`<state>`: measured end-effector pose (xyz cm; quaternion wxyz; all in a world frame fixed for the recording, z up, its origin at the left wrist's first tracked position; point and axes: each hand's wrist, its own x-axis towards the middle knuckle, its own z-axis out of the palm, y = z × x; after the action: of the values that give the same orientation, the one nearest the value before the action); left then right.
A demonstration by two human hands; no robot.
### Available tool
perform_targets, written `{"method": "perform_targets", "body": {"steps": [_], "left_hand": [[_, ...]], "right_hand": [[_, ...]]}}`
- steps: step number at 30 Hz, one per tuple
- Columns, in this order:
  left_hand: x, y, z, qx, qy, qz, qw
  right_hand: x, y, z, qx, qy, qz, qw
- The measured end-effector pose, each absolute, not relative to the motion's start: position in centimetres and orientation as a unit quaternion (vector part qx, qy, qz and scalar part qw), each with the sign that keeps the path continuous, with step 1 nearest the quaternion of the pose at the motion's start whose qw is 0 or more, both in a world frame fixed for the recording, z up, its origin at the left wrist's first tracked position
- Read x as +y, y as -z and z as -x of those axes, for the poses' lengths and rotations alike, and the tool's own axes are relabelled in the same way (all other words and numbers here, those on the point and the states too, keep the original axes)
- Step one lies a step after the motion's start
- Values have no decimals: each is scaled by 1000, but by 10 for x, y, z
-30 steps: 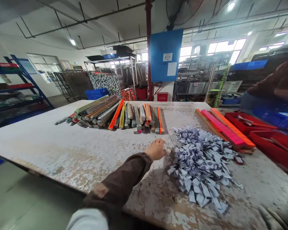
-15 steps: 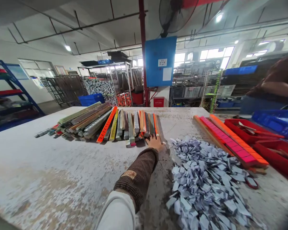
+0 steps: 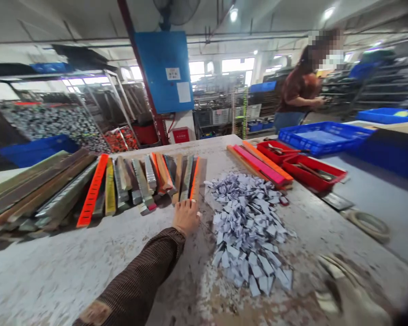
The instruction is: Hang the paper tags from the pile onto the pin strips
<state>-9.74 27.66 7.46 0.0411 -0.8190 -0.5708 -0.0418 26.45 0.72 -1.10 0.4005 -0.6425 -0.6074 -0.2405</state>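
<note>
My left hand [image 3: 186, 218] reaches forward, palm down, with fingers stretched out at the near ends of several long bars. Its fingertips touch or nearly touch a thin orange-faced bar [image 3: 195, 179] and a grey-green bar [image 3: 187, 177]. A bit of white shows on the thumb. Leftward lie more bars in a row, among them a yellow one [image 3: 110, 188] and a bright orange one [image 3: 92, 192]. Close by on the right is a heap of small pale paper-like pieces [image 3: 248, 226]. My right hand is not recognisable in view.
Pink and orange bars [image 3: 258, 163] lie beyond the heap, beside red bins [image 3: 313, 174] with tools and a blue crate [image 3: 321, 136]. A ring-shaped roll [image 3: 370, 225] lies to the right. A blurred pale shape [image 3: 357, 294] fills the lower right. A person [image 3: 297, 95] stands behind.
My view has turned right, so more of the right side shows. My left hand stays at the bar ends, its fingers now less spread. A bar near the hand has shifted apart from its neighbours.
</note>
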Motion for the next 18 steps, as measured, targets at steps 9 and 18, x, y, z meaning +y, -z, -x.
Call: {"method": "perform_targets", "body": {"steps": [9,18], "left_hand": [[251,-90,85,-663,29,742,-96],[242,-130,66,-702,176,635,-270]], "right_hand": [[6,2,-264,-650,261,619,355],[-1,2,-270,-640,242,593,424]]}}
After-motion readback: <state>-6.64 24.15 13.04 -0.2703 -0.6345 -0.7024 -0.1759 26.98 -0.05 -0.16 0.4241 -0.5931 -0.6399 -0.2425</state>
